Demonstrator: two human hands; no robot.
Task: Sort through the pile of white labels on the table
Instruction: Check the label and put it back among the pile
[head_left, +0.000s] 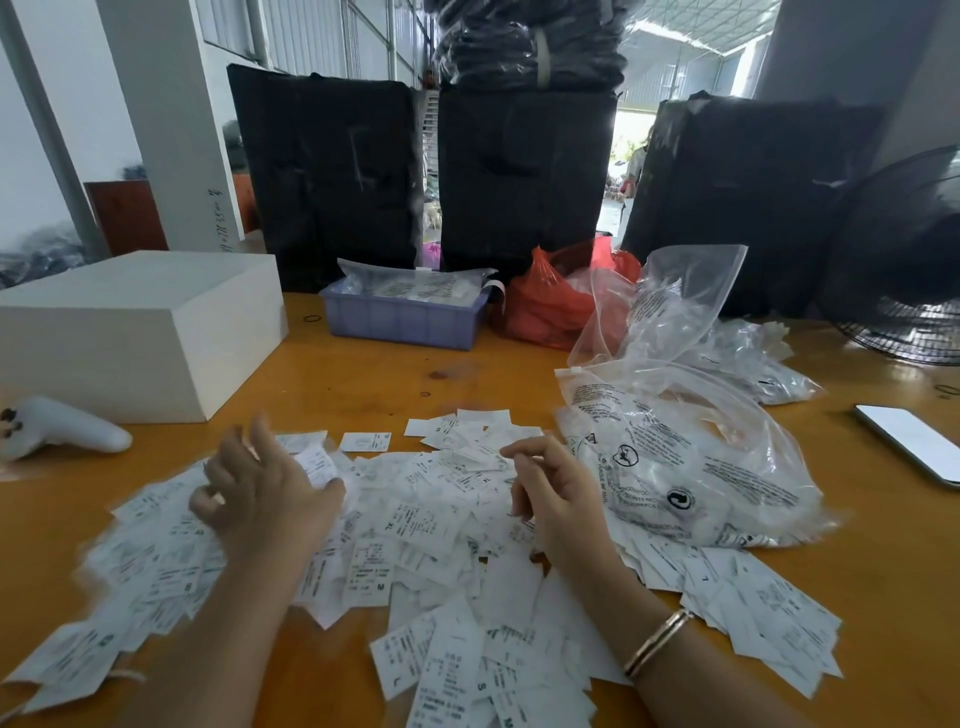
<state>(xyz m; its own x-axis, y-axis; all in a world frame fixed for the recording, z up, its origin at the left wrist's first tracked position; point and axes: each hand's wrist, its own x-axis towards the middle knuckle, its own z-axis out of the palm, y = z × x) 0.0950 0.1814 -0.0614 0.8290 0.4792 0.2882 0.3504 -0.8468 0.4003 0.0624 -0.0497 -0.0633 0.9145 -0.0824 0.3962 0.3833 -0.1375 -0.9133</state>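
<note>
- Orange-brown wooden table (363, 379) carries a broad, loose pile of small white printed paper labels (415, 525), overlapping, some showing size letters.
- Left hand (265, 493), blurred, hovers over the pile pinching one label (319, 464).
- Right hand (550, 488) has loosely curled fingers, holding nothing.
- Clear printed plastic bag (691, 462) lies just beside.
</note>
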